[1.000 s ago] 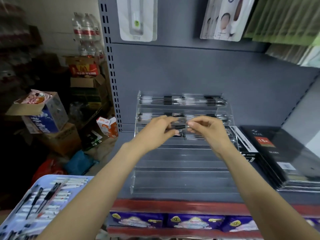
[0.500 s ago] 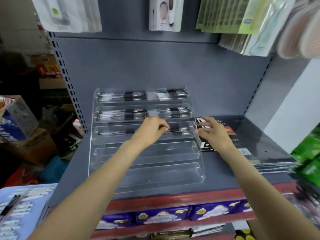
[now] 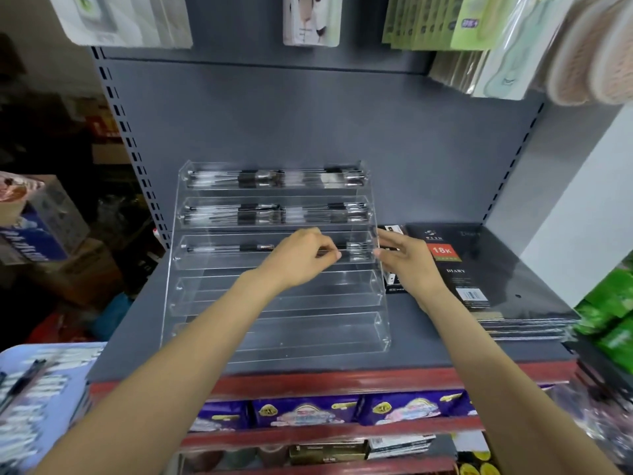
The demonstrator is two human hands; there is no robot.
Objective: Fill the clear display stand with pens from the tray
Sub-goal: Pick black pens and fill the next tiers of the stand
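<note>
A: Left hand (image 3: 301, 257)?
B: Pinching a pen (image 3: 342, 249) and laying it flat in tier 3 of the clear display stand (image 3: 274, 337), so it lines up with the rows above.
A: Right hand (image 3: 406, 260)?
B: Fingers spread at the stand's right end, probably squaring pen tips; contact is blurry.
A: Supply?
B: Tray (image 3: 44, 389), lower left, pens inside. 2 lower tiers are unfilled.

A single wide-angle view, worn on the person's head, looks forward and down at a grey shelf (image 3: 445, 344) from close range. Both forearms reach in from the bottom edge toward the clear display stand (image 3: 274, 323) at centre. Straight lines bow near the edges. The pen tray (image 3: 30, 399) sits cropped at lower left.
</note>
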